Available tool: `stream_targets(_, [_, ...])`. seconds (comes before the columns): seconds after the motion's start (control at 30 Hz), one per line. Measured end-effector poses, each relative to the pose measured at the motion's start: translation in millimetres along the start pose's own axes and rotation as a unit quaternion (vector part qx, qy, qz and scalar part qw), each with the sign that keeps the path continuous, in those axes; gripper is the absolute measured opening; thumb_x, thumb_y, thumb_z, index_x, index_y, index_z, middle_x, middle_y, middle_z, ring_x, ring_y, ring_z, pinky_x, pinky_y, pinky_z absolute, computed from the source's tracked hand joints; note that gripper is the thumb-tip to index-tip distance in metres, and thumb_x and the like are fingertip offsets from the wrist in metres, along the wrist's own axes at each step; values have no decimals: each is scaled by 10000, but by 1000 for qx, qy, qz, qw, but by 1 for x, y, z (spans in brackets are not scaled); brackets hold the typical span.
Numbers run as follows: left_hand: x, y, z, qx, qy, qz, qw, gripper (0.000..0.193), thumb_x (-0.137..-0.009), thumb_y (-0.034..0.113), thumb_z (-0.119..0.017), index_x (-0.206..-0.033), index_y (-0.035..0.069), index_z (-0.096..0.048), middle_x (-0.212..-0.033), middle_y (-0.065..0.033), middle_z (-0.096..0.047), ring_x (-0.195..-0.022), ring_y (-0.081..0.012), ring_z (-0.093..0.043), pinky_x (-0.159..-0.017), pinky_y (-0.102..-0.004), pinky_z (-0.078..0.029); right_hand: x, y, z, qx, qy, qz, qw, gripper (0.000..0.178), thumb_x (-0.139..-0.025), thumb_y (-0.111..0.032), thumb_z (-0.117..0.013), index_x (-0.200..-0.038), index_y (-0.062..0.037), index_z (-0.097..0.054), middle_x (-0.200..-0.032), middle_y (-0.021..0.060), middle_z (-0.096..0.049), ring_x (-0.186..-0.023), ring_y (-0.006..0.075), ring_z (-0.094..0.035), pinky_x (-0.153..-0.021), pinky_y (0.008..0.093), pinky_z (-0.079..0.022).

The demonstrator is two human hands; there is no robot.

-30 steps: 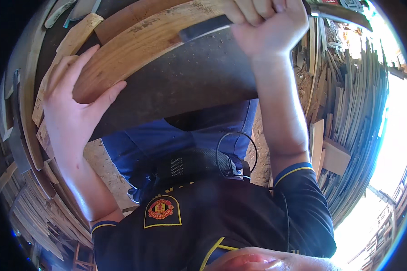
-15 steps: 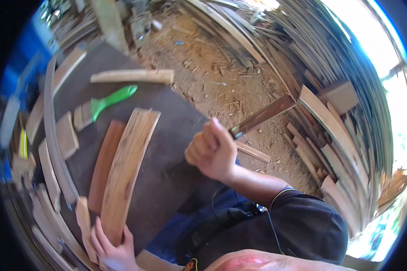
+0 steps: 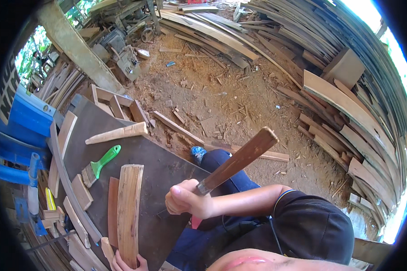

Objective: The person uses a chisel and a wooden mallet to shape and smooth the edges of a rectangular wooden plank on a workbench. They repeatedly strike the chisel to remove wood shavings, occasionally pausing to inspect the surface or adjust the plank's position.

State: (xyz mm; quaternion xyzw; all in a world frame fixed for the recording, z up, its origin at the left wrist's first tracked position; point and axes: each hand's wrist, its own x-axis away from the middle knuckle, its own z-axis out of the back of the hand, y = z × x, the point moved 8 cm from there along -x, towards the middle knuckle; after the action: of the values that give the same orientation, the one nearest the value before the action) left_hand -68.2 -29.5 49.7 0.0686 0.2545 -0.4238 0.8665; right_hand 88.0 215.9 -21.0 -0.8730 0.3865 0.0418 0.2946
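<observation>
At the lower edge, my left hand point(image 3: 130, 263) is closed round the near end of a pale, slightly curved wooden board point(image 3: 130, 207), holding it upright over the dark table point(image 3: 160, 180). To the right of the board is my right hand point(image 3: 187, 198), its fingers wrapped round a tool with a long brown wooden handle point(image 3: 244, 156) and a metal collar. The handle points up and to the right; the tool's working end is hidden. A thinner reddish-brown board point(image 3: 113, 210) lies just left of the pale one.
On the table lie a green-handled brush point(image 3: 105, 161), a tapered wood piece point(image 3: 117, 133) and a long curved strip point(image 3: 68, 180). Blue clamps point(image 3: 33, 180) and wood pieces crowd the left edge. Stacked boards point(image 3: 348, 113) line the right; shavings cover the floor point(image 3: 203, 99).
The view has tilted up, showing more floor and the far workshop. My right hand with the tool has come closer to the pale board. My left hand keeps its hold.
</observation>
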Motion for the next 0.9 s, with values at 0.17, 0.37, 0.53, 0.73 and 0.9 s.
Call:
stream_targets(0.17, [-4, 8, 4, -15, -1, -8, 1000, 424, -744, 463, -784, -1028, 151, -745, -998, -123, -715, -938, -360, -693, -841, -487, -555, -1, 1, 0, -4, -7, -7, 1000, 521, -1102, -304, -428, -628, -92, -379, -573, -30, -331, -525, 94, -287, -498, 274, -251])
stream_targets(0.37, [2, 6, -2, -10, 35, -17, 999, 376, -760, 410, -793, -1014, 139, -734, -1021, -130, -724, -950, -359, -698, -847, -488, -554, -2, 6, 3, 2, -4, -26, 1000, 518, -1101, -289, -437, -626, -92, -378, -577, -33, -339, -527, 93, -296, -492, 271, -259])
stream_targets(0.53, [2, 6, -1, -7, 49, -19, 999, 354, -759, 388, -796, -1014, 151, -736, -1029, -123, -725, -969, -358, -691, -868, -498, -544, -1, 5, 3, 10, -11, -26, 1000, 516, -1102, -284, -438, -625, -94, -381, -578, -34, -343, -527, 90, -297, -489, 271, -259])
stream_targets(0.73, [7, 2, -2, -7, -24, 84, 996, 392, -760, 401, -783, -1073, 171, -733, -1105, -124, -710, -1046, -368, -655, -944, -510, -505, -2, 8, 5, 13, -6, -45, 999, 555, -1102, -300, -414, -591, -98, -334, -570, -7, -344, -525, 110, -301, -525, 284, -306])
stream_targets(0.9, [5, -3, -3, 13, -66, 87, 994, 465, -753, 432, -781, -1135, 172, -725, -1163, -119, -698, -1119, -363, -631, -984, -507, -493, -4, 7, 7, 6, 2, -28, 1000, 551, -1101, -300, -428, -592, -102, -349, -561, -22, -336, -513, 102, -300, -502, 280, -298])
